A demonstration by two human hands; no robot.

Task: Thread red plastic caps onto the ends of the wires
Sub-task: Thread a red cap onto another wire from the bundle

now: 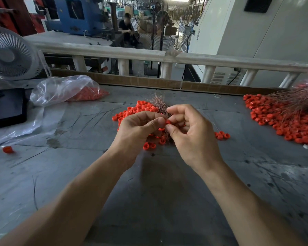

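Both hands meet over the middle of the grey table. My left hand pinches a small red cap between thumb and fingertips. My right hand holds a bundle of thin copper-coloured wires whose tips fan up behind the fingers, and its thumb and forefinger close beside the cap. A heap of loose red caps lies on the table just beyond and under the hands. Whether a wire sits inside the cap is hidden by the fingers.
At the far right lies a large pile of capped wires. A clear plastic bag of red caps sits at the back left, beside a white fan and a black tablet. One stray cap lies at left.
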